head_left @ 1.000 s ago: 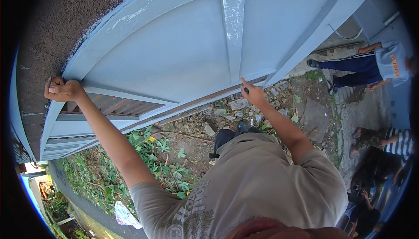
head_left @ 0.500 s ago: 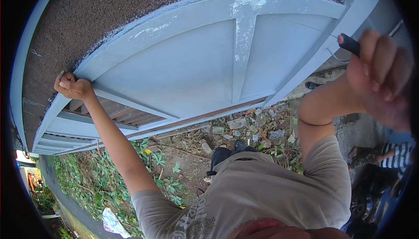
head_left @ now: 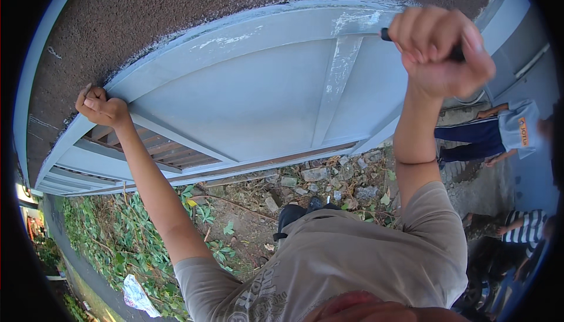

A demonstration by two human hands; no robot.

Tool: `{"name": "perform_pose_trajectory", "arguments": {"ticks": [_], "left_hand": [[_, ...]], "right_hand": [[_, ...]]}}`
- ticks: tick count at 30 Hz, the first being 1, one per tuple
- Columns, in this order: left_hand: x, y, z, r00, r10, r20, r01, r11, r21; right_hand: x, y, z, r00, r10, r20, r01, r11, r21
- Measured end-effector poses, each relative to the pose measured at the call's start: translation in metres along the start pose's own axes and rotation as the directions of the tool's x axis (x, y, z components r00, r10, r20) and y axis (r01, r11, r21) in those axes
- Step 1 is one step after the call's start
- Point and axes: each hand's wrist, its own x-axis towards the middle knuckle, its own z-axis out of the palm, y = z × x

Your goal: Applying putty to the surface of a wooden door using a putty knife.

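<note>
the left hand (head_left: 101, 106) sits at the left of the frame, its fingers curled tight over the upper left edge of the large pale blue painted metal gate panel (head_left: 252, 104), gripping where the panel meets the rough dark brown textured wall (head_left: 194, 10); just below that hand, brown horizontal slats (head_left: 158, 148) show in an opening of the panel; the right hand (head_left: 440, 49) is raised at the upper right of the frame, closed into a fist around a thin dark handle (head_left: 386, 34) whose short end pokes out to the left of the knuckles, close to the panel's top rail; what kind of tool it is cannot be told; a vertical pale blue bar (head_left: 336, 87) with scuffed whitish paint runs down the panel just left of that fist; along the panel's lower edge lie grey stones and dry rubble (head_left: 320, 181) on bare earth, with green leafy weeds (head_left: 117, 234) at the lower left; a crumpled white plastic scrap (head_left: 136, 295) lies near the bottom left; at the right edge, another person in a light blue shirt and dark trousers (head_left: 499, 134) is partly seen, and lower right a striped sleeve (head_left: 526, 228).
</note>
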Motion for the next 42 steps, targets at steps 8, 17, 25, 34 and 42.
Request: {"name": "perform_pose_trajectory", "arguments": {"ticks": [8, 17, 25, 34, 42], "left_hand": [[0.003, 0.005, 0.007, 1.000, 0.021, -0.013, -0.020, 1.000, 0.020], [0.002, 0.000, 0.005, 0.999, 0.035, 0.004, -0.035, 0.999, -0.031], [0.005, 0.004, 0.008, 1.000, 0.022, -0.015, -0.022, 0.999, -0.025], [0.002, 0.002, 0.011, 1.000, -0.004, -0.019, 0.003, 1.000, -0.029], [0.007, 0.000, 0.012, 0.999, 0.038, -0.020, -0.039, 0.999, -0.018]], "right_hand": [[0.013, -0.042, -0.006, 0.974, -0.086, 0.210, 0.112, 0.987, -0.116], [0.022, -0.056, -0.011, 0.899, -0.289, 0.329, 0.258, 0.956, 0.136], [0.032, -0.045, -0.009, 0.993, -0.050, 0.103, 0.044, 0.998, 0.054], [0.050, 0.027, 0.003, 0.980, -0.081, -0.183, 0.195, 0.585, 0.787], [0.057, 0.000, -0.005, 0.988, 0.036, -0.148, -0.031, 0.999, 0.035]]}}
